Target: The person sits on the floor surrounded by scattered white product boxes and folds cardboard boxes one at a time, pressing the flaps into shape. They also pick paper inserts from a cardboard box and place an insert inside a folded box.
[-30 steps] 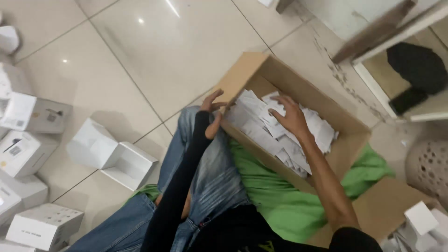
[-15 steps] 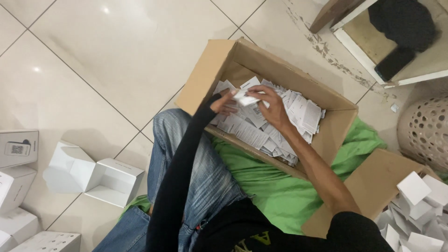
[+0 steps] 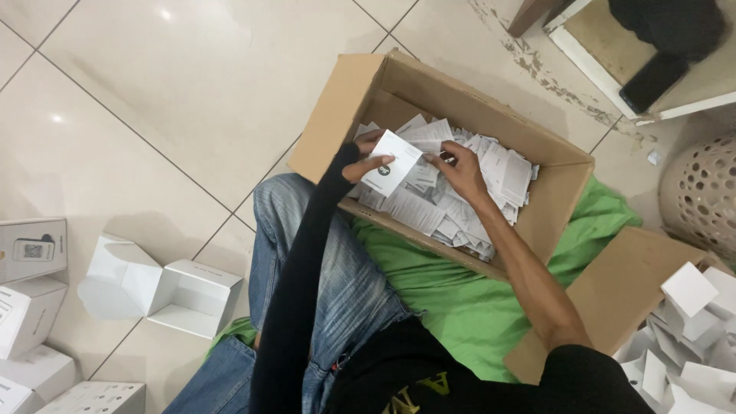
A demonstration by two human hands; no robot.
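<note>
We are now holding a white folded leaflet (image 3: 391, 170) up between both hands over the cardboard box (image 3: 337, 115). Our left hand (image 3: 366, 159), in its long black sleeve, is pinching the leaflet's left edge with the thumb across its face, and our right hand (image 3: 458, 169) is closing its fingers on the right corner. Half a second ago the same hands were low among the loose papers, just gathering one; a second ago the right hand was lying spread and flat on the pile while the left was resting on the box's near wall. So one sheet is coming free of the heap, which we judge to be a single pick out of many.

Under the leaflet, the pile of white papers (image 3: 460, 207) is filling the box floor. The box is sitting tilted against our jeans-clad leg (image 3: 337, 268), partly on a green cloth (image 3: 437, 299). Farther out, an open white carton (image 3: 165, 287) is lying on the tiled floor (image 3: 153, 92) to our left, with more white boxes (image 3: 31, 307) stacked beyond it. To our right, a second box of white pieces (image 3: 682, 337) is standing beside a perforated basket (image 3: 701, 192).
</note>
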